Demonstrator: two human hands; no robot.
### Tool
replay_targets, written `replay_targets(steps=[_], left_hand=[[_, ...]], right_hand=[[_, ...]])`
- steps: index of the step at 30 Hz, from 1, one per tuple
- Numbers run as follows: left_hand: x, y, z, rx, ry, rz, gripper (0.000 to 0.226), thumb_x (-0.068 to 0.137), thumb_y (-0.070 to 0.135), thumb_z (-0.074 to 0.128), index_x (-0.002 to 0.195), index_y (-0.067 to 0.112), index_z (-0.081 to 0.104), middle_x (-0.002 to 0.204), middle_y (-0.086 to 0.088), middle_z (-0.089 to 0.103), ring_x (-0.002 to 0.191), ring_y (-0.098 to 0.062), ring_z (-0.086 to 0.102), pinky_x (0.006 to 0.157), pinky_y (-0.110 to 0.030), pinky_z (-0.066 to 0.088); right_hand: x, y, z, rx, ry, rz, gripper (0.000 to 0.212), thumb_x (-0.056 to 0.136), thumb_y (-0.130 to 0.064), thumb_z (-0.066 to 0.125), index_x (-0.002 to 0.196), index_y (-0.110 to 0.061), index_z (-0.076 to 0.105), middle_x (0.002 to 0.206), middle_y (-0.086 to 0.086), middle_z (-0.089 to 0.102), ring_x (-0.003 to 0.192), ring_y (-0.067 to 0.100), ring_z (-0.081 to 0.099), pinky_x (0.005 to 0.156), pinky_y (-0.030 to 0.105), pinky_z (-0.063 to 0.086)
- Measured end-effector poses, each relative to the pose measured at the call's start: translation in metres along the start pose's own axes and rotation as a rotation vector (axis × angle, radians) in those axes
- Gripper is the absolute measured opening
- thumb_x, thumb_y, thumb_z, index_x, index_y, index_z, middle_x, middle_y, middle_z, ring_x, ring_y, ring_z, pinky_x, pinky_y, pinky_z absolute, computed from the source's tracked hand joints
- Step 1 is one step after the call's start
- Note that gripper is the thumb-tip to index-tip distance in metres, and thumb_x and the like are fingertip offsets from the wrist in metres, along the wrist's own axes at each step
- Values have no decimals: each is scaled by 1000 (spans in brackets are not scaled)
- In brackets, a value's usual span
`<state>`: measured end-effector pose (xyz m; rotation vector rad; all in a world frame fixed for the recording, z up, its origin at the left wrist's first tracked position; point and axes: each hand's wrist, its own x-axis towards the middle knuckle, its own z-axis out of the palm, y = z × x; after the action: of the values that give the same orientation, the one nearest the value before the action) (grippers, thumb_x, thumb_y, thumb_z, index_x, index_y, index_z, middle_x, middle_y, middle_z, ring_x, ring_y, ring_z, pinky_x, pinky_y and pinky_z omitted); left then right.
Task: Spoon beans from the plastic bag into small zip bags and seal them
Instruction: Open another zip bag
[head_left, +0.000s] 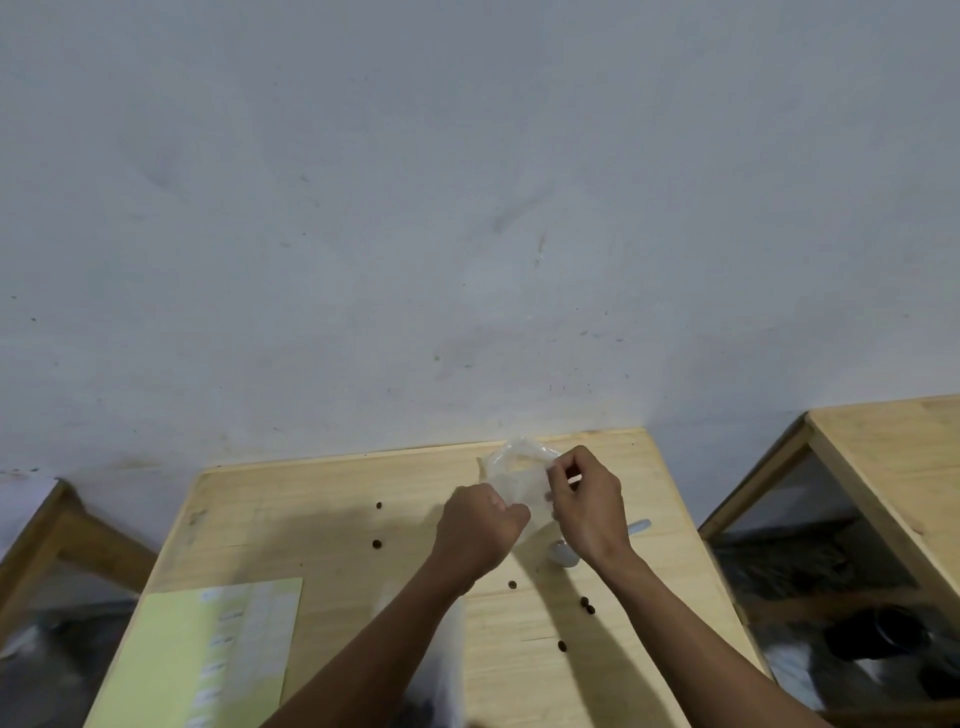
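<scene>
A small clear zip bag (511, 470) is held up over the far part of the wooden table (322, 525). My left hand (480, 527) grips its lower left side with curled fingers. My right hand (587, 501) pinches its right edge near the top. A metal spoon (566, 552) lies on the table just under my right wrist, its handle pointing right. The larger plastic bag with dark beans (441, 670) sits at the near edge, mostly hidden by my left forearm. Several loose dark beans (587, 605) are scattered over the table.
A light green sheet with a stack of small zip bags (218, 649) lies at the near left. A grey wall stands right behind the table. Other wooden tables (893, 447) flank it left and right, with dark clutter beneath.
</scene>
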<state>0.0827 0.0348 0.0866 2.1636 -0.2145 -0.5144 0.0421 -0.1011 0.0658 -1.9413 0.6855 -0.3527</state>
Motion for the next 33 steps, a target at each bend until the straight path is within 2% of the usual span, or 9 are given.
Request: replay_targets(steps=[3,5,9,15,19,26,28,30,33], left_hand=[[-2,-6,0,13,135,126,52,77,17,69,121,11,42,123,2,33,103,-15,43,87,-22,37],[-4,-6,-1,-8,86,195,57,81,14,65,132,13,40,130,2,39,108,-9,42,88,-15,32],[-7,-10,-2,42,-67,149,47,86,23,58,133,18,49,124,0,59,99,-15,56,86,-25,44],[-8,-22,3,99,-105,210,68,85,40,64,143,17,38,139,5,49,124,-12,47,99,-23,39],[-2,-40,13,342,5,326,93,57,68,71,135,30,38,125,14,52,111,-12,52,84,-36,53],[-3,-57,20,460,136,346,88,72,49,69,146,25,29,134,10,51,120,-14,51,95,-32,45],[-2,-63,14,432,152,319,83,74,49,70,144,24,33,135,10,52,120,-15,52,99,-32,39],[0,-70,7,442,148,271,80,75,56,67,142,25,36,136,11,51,121,-13,51,104,-34,35],[6,-80,-2,459,136,203,77,77,60,65,141,26,38,135,11,52,123,-14,49,108,-38,31]], right_hand=[[-3,-1,-3,-8,-47,-45,18,93,-31,54,75,-31,54,78,-7,65,71,20,66,66,45,57],[-2,0,-4,23,-74,-39,17,93,-28,55,77,-26,56,79,-6,64,70,25,66,60,46,59],[0,3,-6,46,-97,1,16,89,-31,52,74,-25,55,80,-7,65,72,25,68,63,49,59],[0,8,-8,108,-136,104,17,90,-27,53,75,-18,54,83,1,68,68,28,68,59,50,59],[0,2,-8,288,-168,271,16,92,-10,53,77,-7,50,102,25,64,59,31,60,43,28,51],[3,11,-14,394,-394,411,21,95,-23,60,80,-9,53,90,13,67,58,23,68,54,31,53],[10,22,-24,349,-444,367,27,95,-32,60,86,-7,63,86,7,71,66,22,70,56,31,52],[19,42,-32,195,-384,275,18,96,-23,59,91,-9,68,88,7,71,73,20,69,59,28,50],[32,86,-37,-351,-353,106,20,93,-13,55,103,-17,71,104,4,69,96,23,65,76,27,46]])
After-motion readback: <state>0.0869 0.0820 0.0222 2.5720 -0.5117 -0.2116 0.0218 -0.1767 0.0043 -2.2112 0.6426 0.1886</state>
